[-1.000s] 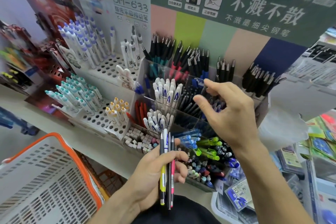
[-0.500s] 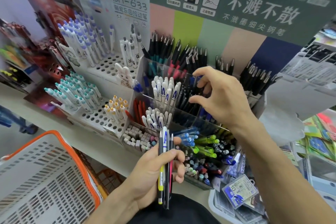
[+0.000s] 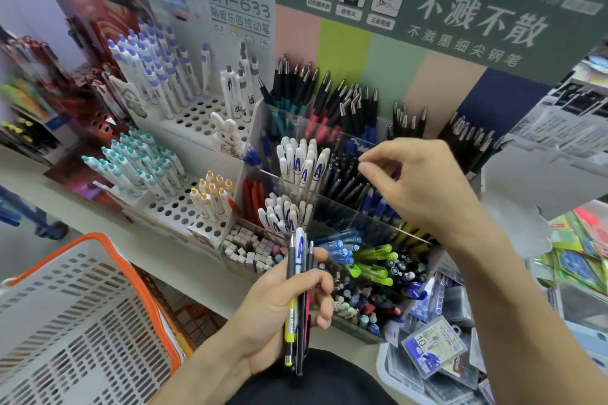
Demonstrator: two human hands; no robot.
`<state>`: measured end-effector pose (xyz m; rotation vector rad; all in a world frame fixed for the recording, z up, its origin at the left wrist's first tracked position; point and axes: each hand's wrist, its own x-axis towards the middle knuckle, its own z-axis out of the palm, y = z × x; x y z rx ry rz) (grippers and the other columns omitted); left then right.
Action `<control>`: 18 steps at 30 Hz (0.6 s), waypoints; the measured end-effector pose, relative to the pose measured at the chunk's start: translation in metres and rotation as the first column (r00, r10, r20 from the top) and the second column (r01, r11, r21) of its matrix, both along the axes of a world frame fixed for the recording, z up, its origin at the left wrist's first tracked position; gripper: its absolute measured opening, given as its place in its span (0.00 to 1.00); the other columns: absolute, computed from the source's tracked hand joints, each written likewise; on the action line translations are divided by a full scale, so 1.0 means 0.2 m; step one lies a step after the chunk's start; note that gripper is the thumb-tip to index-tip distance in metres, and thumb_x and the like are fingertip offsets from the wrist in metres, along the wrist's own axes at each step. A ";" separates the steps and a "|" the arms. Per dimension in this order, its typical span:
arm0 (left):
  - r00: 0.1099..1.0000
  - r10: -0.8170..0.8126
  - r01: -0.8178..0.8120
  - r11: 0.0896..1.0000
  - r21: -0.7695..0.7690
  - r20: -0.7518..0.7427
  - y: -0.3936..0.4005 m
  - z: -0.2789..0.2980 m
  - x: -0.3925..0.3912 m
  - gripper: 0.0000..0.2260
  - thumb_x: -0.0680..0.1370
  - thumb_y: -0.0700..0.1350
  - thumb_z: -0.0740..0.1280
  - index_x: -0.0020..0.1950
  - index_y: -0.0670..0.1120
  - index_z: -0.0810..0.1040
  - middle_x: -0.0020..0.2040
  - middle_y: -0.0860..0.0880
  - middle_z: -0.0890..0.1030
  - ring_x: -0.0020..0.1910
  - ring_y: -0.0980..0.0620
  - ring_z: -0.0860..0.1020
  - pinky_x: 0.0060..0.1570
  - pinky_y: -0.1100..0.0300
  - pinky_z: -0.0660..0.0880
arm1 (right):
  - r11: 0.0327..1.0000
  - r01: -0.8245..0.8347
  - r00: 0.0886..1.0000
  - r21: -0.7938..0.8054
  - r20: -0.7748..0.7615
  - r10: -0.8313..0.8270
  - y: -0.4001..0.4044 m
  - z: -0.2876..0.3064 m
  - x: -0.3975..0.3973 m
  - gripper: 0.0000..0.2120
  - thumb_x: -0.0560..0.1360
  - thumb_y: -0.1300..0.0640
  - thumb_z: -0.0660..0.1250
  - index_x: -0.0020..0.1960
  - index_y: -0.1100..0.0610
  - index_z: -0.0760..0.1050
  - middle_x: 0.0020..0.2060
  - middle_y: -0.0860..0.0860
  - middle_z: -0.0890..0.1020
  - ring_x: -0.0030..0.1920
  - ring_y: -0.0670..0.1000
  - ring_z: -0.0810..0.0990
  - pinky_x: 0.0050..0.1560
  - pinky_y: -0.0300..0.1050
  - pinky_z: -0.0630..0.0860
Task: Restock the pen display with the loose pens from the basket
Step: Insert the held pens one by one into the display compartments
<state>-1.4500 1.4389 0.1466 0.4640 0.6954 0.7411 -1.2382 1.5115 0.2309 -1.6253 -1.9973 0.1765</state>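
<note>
The left hand (image 3: 279, 299) sat at about six o'clock in the view, fingers curled round a small bundle of loose pens (image 3: 297, 302) held upright — a dark one with a yellow grip, a white one with a blue letter on it, and a black and red one beside them. Their tips pointed up toward the display, their lower ends reaching down past the heel of the hand.

The right hand (image 3: 424, 184) hovered at roughly three o'clock from the centre, above the clear acrylic pen display (image 3: 348, 204). Its thumb and forefinger were drawn together in a pinch over the compartment of black pens (image 3: 342, 181); whether anything lay between the fingertips could not be told, and the other fingers were curled under.

Just beside that compartment, toward nine o'clock, stood white capped pens (image 3: 302, 161) with blue lettering, and a second bunch of the same lay lower down. Green-bodied pens (image 3: 375, 260) and blue ones filled the front bins at five o'clock from the centre.

The white basket with an orange rim (image 3: 138, 279) occupied the eight o'clock corner — well apart from the display. White perforated racks (image 3: 197, 115) of pastel-capped pens rose at ten o'clock
</note>
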 end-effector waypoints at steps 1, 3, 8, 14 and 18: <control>1.000 -0.002 0.002 1.000 0.000 -0.002 0.00 0.00 0.00 0.15 0.78 0.36 0.64 0.66 0.38 0.74 0.42 0.38 0.76 0.32 0.44 0.75 0.30 0.54 0.73 | 0.999 -0.022 0.998 -0.049 0.052 0.024 0.00 -0.01 0.00 0.08 0.79 0.52 0.71 0.53 0.53 0.87 0.41 0.45 0.83 0.40 0.44 0.79 0.46 0.45 0.80; 1.000 -0.010 0.010 1.000 0.000 0.003 0.00 0.00 0.00 0.15 0.78 0.36 0.64 0.66 0.38 0.74 0.42 0.38 0.76 0.32 0.44 0.75 0.30 0.54 0.73 | 0.992 -0.027 0.992 -0.121 0.117 0.041 -0.01 -0.02 -0.01 0.13 0.80 0.46 0.69 0.59 0.51 0.85 0.46 0.45 0.80 0.47 0.45 0.77 0.50 0.43 0.73; 0.998 -0.021 0.022 1.000 -0.020 0.052 0.01 0.00 -0.01 0.19 0.76 0.37 0.68 0.66 0.38 0.74 0.43 0.37 0.75 0.33 0.43 0.76 0.31 0.53 0.74 | 0.999 -0.010 0.985 -0.037 0.169 0.016 -0.03 -0.04 0.01 0.14 0.76 0.54 0.75 0.61 0.54 0.83 0.47 0.47 0.76 0.49 0.50 0.74 0.51 0.44 0.69; 0.992 -0.022 0.028 0.998 -0.052 0.122 0.01 0.01 -0.01 0.17 0.73 0.35 0.65 0.62 0.39 0.72 0.45 0.35 0.77 0.33 0.42 0.76 0.30 0.52 0.75 | 0.992 0.042 0.981 0.117 0.184 -0.064 -0.06 -0.11 -0.02 0.09 0.78 0.56 0.73 0.56 0.58 0.85 0.43 0.52 0.74 0.46 0.53 0.73 0.45 0.48 0.74; 0.989 -0.053 0.056 0.998 -0.015 0.140 0.01 0.01 -0.02 0.14 0.75 0.35 0.64 0.61 0.36 0.74 0.47 0.37 0.77 0.35 0.44 0.78 0.31 0.54 0.77 | 0.979 -0.027 0.997 0.201 -0.064 0.040 -0.21 -0.12 -0.13 0.07 0.79 0.60 0.71 0.56 0.59 0.83 0.43 0.49 0.75 0.40 0.47 0.73 0.42 0.36 0.71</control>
